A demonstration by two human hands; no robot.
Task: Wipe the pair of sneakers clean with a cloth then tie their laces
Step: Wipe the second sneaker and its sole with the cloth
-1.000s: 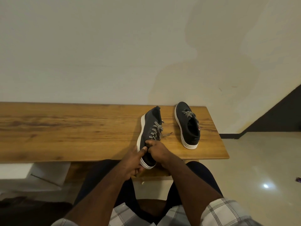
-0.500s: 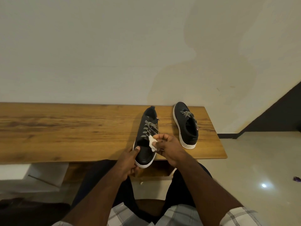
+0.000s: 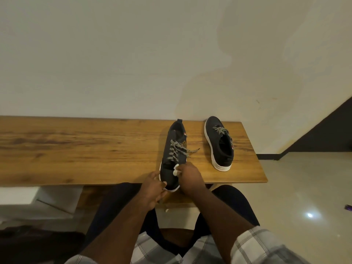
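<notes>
Two dark sneakers with white soles and striped laces are on a wooden bench (image 3: pixel 95 149). The near sneaker (image 3: pixel 174 155) points its toe toward me, laces loose. My left hand (image 3: pixel 153 187) grips its toe and sole at the bench's front edge. My right hand (image 3: pixel 190 175) holds a small white cloth (image 3: pixel 176 170) against the toe top. The other sneaker (image 3: pixel 221 143) lies apart to the right, toe pointing away, untouched.
A pale wall rises right behind the bench. To the right lies a glossy tiled floor with a small purple object (image 3: pixel 348 207). White boxes (image 3: pixel 38 197) sit under the bench at left. My knees are just below the bench edge.
The near sneaker has turned from lying on its side to sitting more upright. My right hand with the cloth has slid from the lace area down onto the toe.
</notes>
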